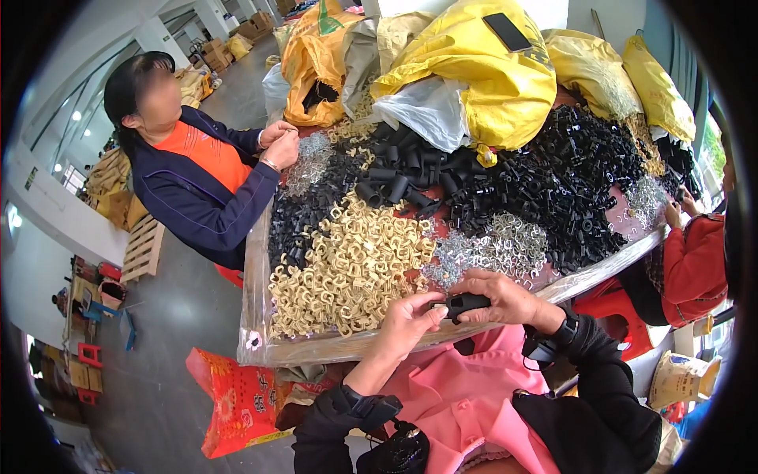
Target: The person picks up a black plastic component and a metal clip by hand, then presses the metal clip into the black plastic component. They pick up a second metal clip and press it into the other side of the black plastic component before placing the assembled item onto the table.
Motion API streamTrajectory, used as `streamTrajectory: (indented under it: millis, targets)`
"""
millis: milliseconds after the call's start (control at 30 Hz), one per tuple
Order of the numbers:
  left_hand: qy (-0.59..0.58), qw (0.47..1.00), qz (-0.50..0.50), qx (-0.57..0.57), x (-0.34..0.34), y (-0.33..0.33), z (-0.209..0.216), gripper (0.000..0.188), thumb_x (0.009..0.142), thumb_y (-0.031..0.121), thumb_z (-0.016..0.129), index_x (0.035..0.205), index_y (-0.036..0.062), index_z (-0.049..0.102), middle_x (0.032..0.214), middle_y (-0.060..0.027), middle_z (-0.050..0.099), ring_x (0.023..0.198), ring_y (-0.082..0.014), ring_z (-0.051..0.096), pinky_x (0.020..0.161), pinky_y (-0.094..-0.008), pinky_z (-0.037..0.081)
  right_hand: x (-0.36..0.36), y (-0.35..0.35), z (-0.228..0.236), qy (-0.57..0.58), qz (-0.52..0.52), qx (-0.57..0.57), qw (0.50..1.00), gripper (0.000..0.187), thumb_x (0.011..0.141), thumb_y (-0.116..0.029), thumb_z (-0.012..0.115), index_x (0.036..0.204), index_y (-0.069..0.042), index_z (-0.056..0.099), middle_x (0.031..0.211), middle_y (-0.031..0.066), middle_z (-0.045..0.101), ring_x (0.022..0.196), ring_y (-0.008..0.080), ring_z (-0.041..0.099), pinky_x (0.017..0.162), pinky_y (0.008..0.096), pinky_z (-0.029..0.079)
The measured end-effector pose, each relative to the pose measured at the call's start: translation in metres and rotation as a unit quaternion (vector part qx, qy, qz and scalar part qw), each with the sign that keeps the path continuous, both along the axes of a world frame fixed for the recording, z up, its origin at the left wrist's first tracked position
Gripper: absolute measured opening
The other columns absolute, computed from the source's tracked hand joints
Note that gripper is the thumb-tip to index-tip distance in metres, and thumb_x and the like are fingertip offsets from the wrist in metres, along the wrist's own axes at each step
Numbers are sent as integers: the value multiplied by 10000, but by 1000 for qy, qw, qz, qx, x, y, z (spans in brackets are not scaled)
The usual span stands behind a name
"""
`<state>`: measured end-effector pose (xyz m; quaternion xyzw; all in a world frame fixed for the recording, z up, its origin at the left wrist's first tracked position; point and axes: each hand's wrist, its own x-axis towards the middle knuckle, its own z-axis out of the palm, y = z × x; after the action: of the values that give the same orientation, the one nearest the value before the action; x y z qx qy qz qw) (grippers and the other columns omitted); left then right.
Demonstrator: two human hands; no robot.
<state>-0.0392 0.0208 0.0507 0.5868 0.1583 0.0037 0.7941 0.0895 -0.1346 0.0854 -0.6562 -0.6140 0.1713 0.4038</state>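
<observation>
Above the table's near edge, my right hand [505, 299] is closed round a short black plastic tube-shaped part [467, 303], held roughly level. My left hand [410, 320] meets its left end with thumb and fingertips pinched together; whether a smaller piece is between them is too small to tell. Just beyond my hands lies a heap of small shiny metal clips [505, 243]. To its left spreads a large pile of cream-coloured curved pieces [347, 268]. Black plastic parts [553, 186] are heaped farther back and to the right.
A raised edge [347, 346] borders the table. Yellow sacks [505, 87], one with a phone [507, 31] on it, and an orange sack [312, 59] stand at the back. A co-worker [197, 158] works at the left side, another person in red [695, 268] at the right.
</observation>
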Motion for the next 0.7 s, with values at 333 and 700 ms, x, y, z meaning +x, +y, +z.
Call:
streamTrajectory:
  millis: [333, 700]
  targets:
    - [34, 997, -23, -71, 9, 6, -7, 290, 757, 94, 607, 1016, -20, 545, 776, -27, 582, 594, -64, 521, 561, -179, 442, -1, -8, -11, -69, -37, -37, 996, 495, 666, -203, 677, 1077, -2, 489, 969, 159, 488, 858, 307, 526, 729, 340, 448]
    - [81, 994, -41, -65, 17, 12, -11, 351, 757, 108, 612, 1061, -39, 514, 865, -54, 580, 672, -74, 538, 621, -194, 457, -9, -3, -27, -5, -76, -18, 997, 492, 693, -178, 642, 1120, -22, 453, 916, 137, 474, 766, 299, 511, 676, 340, 443]
